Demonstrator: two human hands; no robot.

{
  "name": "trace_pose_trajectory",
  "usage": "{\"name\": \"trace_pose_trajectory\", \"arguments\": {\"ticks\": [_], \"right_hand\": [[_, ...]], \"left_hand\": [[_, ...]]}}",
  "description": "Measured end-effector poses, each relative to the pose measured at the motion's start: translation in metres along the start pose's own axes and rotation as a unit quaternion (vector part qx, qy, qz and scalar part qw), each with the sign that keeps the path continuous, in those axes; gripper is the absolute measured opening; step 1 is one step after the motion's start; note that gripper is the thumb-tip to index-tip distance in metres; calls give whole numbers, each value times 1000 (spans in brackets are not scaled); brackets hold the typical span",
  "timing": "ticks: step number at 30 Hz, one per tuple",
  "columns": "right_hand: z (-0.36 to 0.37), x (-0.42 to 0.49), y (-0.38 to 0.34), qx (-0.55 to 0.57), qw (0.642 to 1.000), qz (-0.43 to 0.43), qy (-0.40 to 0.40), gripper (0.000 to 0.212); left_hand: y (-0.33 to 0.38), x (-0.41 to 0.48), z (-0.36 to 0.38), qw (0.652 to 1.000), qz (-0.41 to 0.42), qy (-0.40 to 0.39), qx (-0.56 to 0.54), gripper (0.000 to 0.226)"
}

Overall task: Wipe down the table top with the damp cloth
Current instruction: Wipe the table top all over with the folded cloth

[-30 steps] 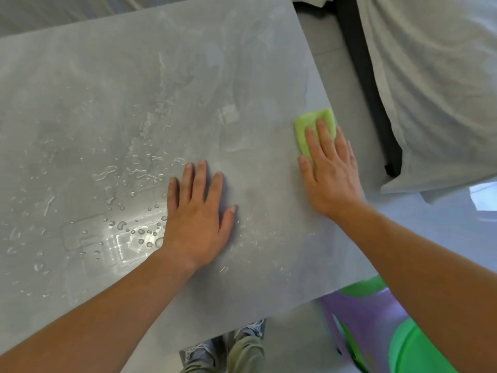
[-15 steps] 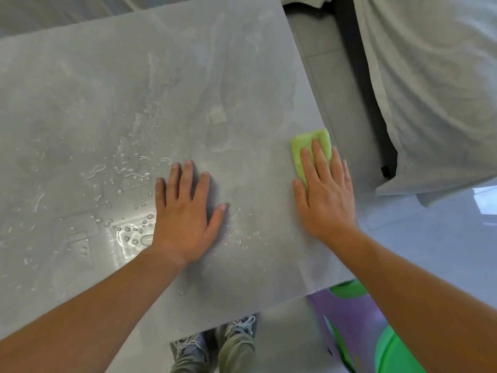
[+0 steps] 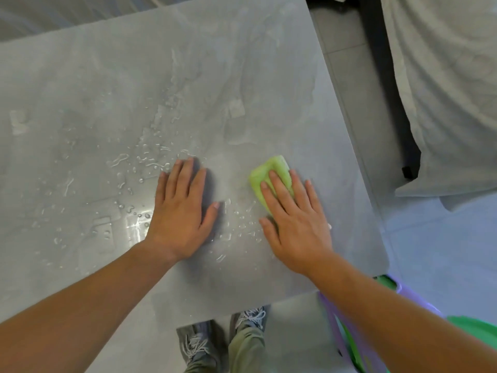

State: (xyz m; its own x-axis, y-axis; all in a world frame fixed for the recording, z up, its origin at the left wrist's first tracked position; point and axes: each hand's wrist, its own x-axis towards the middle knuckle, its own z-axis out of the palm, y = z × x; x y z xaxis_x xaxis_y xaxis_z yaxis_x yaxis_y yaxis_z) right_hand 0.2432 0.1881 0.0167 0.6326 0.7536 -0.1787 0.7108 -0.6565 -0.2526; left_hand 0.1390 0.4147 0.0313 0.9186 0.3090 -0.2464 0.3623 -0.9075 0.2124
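Wiping the wet grey worktop with a green cloth.

The left hand is lying spread flat on the worktop, holding nothing. The right hand is pressing straight fingers onto the folded damp cloth, right of centre. Water droplets are sitting beside the left hand, so that palm could be slipping or smearing, and the cloth could be sliding out from under flat fingers. A purple tub is standing below the near corner, something green inside, contents unclear.
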Motion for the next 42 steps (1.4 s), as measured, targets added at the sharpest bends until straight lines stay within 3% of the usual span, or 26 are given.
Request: {"name": "trace_pose_trajectory", "arguments": {"ticks": [3, 7, 11, 13, 17, 19, 25, 27, 29, 32, 35, 38, 42], "right_hand": [[-5, 26, 8, -10, 1000, -17, 7, 58], [-9, 83, -18, 29, 993, 105, 54, 62], [8, 44, -56, -10, 998, -68, -2, 61], [6, 38, -46, -19, 994, -103, -23, 59], [-4, 80, -40, 29, 999, 33, 25, 61], [-1, 80, -58, 38, 996, 61, 43, 62], [12, 10, -44, -50, 985, -164, -33, 59], [6, 21, -20, -47, 992, -115, -16, 59], [-1, 33, -5, -14, 1000, 11, 16, 60], [5, 30, -28, 18, 990, 128, 52, 65], [17, -2, -63, 9, 998, 47, 31, 65], [14, -13, -42, -20, 999, -49, 0, 60], [-6, 13, 21, 4, 991, 124, 41, 60]], "left_hand": [[-4, -8, 0, 1000, 3, -8, 14, 67], [-12, -13, 2, 1000, 1, 1, 4, 68], [-23, -23, 2, 1000, 15, -8, 3, 70], [-28, -30, 0, 1000, 18, -18, -2, 71], [-40, -35, -2, 999, 37, -29, -5, 70], [-44, -35, -3, 998, 46, -29, -19, 70], [-43, -39, -2, 995, 77, -20, -64, 71], [-39, -41, -1, 993, 95, -18, -63, 70], [-34, -42, 0, 992, 107, -23, -68, 69], [-26, -43, 5, 991, 112, -23, -73, 70], [-19, -45, 8, 991, 106, -24, -72, 69], [-11, -48, 9, 990, 110, -10, -87, 69], [0, -47, 10, 991, 97, 4, -93, 65]]}}
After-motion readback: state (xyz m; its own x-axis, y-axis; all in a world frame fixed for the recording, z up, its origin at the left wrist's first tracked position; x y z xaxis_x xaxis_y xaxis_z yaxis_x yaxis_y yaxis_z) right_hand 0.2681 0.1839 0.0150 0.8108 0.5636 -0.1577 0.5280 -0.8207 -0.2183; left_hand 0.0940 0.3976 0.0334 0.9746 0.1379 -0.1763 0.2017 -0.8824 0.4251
